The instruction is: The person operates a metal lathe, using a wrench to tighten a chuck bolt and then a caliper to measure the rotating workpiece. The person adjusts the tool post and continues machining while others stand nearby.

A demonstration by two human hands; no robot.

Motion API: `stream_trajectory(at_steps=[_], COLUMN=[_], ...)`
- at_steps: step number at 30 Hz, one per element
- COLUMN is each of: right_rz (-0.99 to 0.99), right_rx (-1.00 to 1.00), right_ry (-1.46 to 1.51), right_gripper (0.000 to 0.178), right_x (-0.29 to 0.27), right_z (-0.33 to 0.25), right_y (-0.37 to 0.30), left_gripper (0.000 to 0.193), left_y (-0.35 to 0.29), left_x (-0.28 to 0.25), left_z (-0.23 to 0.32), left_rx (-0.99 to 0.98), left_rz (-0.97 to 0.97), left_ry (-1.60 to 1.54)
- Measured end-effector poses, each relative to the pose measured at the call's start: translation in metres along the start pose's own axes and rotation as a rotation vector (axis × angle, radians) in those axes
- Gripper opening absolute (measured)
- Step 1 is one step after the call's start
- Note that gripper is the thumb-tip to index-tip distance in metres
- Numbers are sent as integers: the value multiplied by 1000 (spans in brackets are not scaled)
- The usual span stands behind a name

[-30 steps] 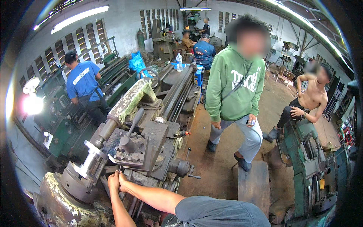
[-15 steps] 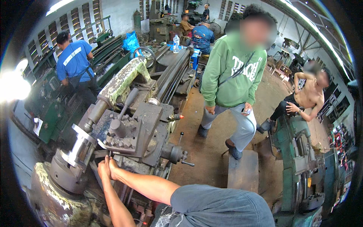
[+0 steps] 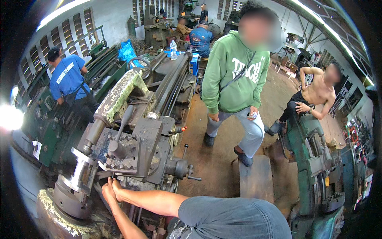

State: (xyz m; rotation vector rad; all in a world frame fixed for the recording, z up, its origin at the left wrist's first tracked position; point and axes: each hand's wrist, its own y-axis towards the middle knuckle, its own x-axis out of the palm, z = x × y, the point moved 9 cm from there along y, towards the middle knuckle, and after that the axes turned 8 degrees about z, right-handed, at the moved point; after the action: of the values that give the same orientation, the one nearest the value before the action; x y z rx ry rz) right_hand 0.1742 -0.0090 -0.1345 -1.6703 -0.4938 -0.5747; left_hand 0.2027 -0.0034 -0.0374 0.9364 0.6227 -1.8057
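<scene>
Both of my hands are together just below the tool post (image 3: 119, 153) of a metal lathe. My left hand (image 3: 108, 192) and my right hand (image 3: 117, 189) are closed around a thin dark rod (image 3: 114, 175), whose upper end reaches the underside of the tool post. The rod's lower part is hidden in my fingers. Beside them, the grey chuck (image 3: 71, 201) grips a shiny flanged metal workpiece (image 3: 82, 172). A cutting tool (image 3: 104, 166) juts from the tool post near that workpiece. The tailstock (image 3: 125, 93), with worn pale paint, meets the workpiece's other end.
A person in a green hoodie (image 3: 235, 75) stands beside the lathe, one foot on a low board (image 3: 256, 179). Another person sits at a green machine (image 3: 310, 159) on the right. Someone in a blue shirt (image 3: 71, 75) works at the left. Carriage handles (image 3: 186, 169) stick out toward the aisle.
The whole view has shifted, so the scene sits slightly further left, with the lathe's near end lower. My hands stay together under the tool post, still closed on the rod.
</scene>
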Motion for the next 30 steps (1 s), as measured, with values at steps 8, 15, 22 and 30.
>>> stream_trajectory(at_steps=[8,15,22,30], right_rz=[16,21,39,136], right_rx=[6,19,14,-13], right_ry=[14,3,12,31], right_gripper=[60,61,62,60], right_x=[5,-2,-9,-15], right_z=[-2,3,9,-8], right_y=[-1,-8,-3,-21], left_gripper=[64,62,57,52], left_y=[13,9,4,3], left_x=[13,9,8,7], left_z=[-12,-5,-2,10], left_rx=[25,45,63,157], left_rz=[-77,-70,-97,-70], left_ry=[-100,-76,-111,-89])
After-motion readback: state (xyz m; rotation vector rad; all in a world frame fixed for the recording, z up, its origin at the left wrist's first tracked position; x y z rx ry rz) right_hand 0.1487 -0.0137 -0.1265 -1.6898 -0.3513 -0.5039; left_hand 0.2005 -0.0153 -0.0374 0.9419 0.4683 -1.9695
